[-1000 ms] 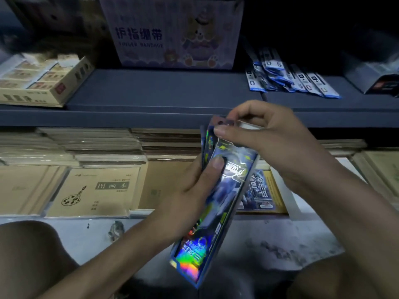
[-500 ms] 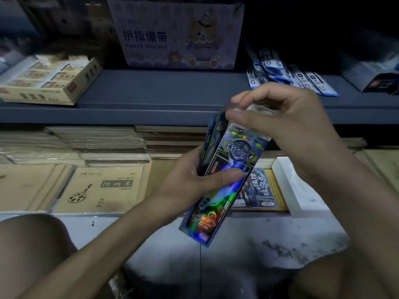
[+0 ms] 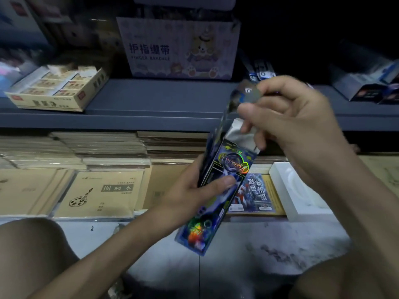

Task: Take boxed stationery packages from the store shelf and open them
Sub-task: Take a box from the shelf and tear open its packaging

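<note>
Dim store light, motion blur, wide-angle bending.

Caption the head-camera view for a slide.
Left hand grips a holographic blue box while the right hand pinches its lifted top flap, in front of stacked notebooks.

Bare grey shelf [image 3: 155,98] lies open at upper centre, hemmed by a cardboard tray [image 3: 58,91] at left, a purple box [image 3: 179,46] behind and the right hand [image 3: 291,117] at right. Stacked notebooks [image 3: 97,147] crowd the row below.
</note>
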A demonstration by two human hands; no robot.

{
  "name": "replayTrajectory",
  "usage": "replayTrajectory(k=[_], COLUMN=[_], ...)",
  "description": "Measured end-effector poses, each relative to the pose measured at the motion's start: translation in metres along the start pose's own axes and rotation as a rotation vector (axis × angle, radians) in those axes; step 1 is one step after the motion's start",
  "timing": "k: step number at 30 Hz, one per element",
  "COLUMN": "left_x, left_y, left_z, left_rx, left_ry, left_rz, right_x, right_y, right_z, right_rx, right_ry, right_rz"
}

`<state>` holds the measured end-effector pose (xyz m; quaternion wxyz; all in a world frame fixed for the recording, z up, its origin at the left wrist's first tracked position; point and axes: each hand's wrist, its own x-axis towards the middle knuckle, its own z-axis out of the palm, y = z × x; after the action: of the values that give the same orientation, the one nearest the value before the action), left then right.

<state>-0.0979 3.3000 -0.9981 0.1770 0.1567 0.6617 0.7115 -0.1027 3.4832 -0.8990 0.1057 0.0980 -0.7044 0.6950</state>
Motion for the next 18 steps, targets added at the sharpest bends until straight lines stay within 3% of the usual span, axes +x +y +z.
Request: replayTrajectory(k=[5, 9, 18], left_x=[-0.005, -0.005, -0.004], left_y=[0.002, 0.002, -0.011], left_z=[0.004, 0.003, 0.0], left_rx=[-0.091, -0.092, 0.018], left_ry=[-0.147, -0.189, 0.038], left_rz=[-0.039, -0.058, -0.009], right_x=[0.0, -0.002, -0.002], right_y=[0.0, 0.004, -0.018], right_z=[-0.002, -0.003, -0.017], right_rx=[-0.13, -0.269, -0.07], right_ry=[-0.111, -0.214, 0.243], right_rz=[0.19, 0.177, -0.175])
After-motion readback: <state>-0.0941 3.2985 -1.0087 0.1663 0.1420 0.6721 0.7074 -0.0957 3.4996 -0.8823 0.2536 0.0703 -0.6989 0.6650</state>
